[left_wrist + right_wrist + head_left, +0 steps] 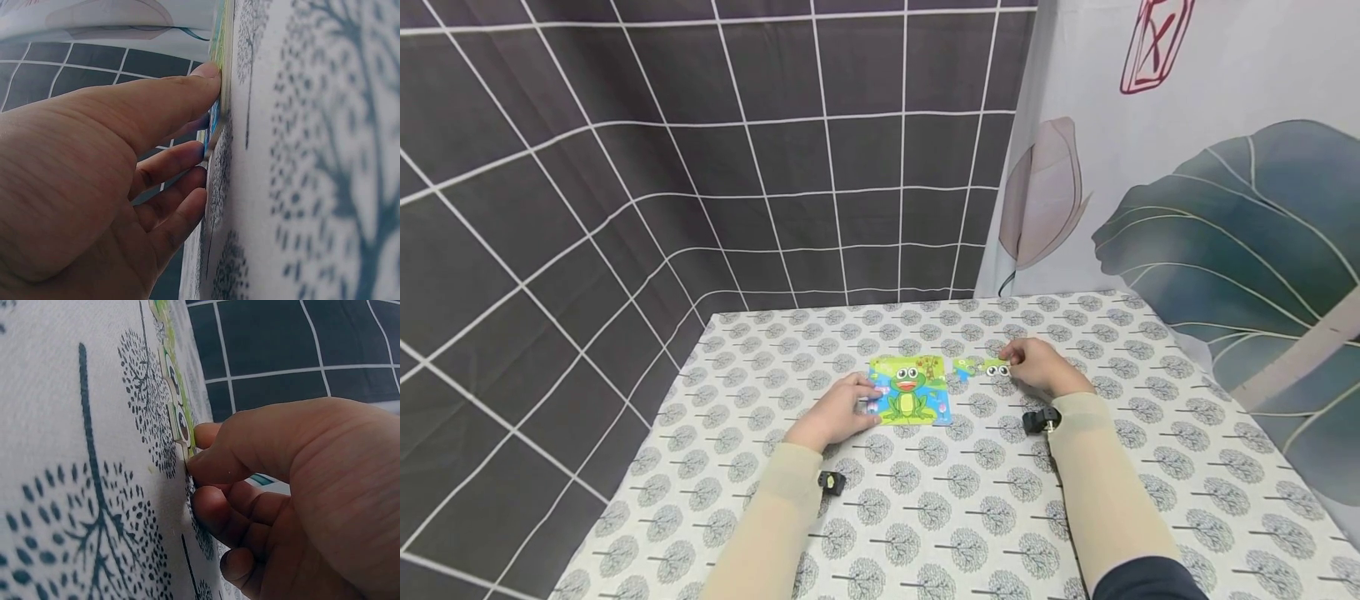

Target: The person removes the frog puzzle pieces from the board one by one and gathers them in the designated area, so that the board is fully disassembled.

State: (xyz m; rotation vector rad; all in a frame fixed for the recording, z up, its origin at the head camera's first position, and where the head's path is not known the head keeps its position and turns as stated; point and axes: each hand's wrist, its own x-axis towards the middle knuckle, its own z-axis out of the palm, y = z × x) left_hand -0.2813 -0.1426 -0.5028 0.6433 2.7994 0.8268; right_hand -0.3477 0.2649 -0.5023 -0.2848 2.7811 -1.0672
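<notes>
A square frog picture puzzle [910, 392] lies flat on the patterned tablecloth. My left hand [842, 408] rests against its left side; in the left wrist view the thumb [203, 81] touches the edge and the other fingers are relaxed. To the right of the picture, my right hand [1039, 365] pinches the right end of a green puzzle piece with two cartoon eyes [997, 370]. That piece [177, 400] stays low at the cloth between thumb and forefinger. Left of it, a small blue and green puzzle piece [964, 367] lies close by; whether the two interlock I cannot tell.
The tablecloth [925, 508] has grey tree prints and covers the whole table. A dark curtain with white grid lines [782, 158] hangs behind and to the left. On the right hangs a pale curtain with leaf prints [1240, 208].
</notes>
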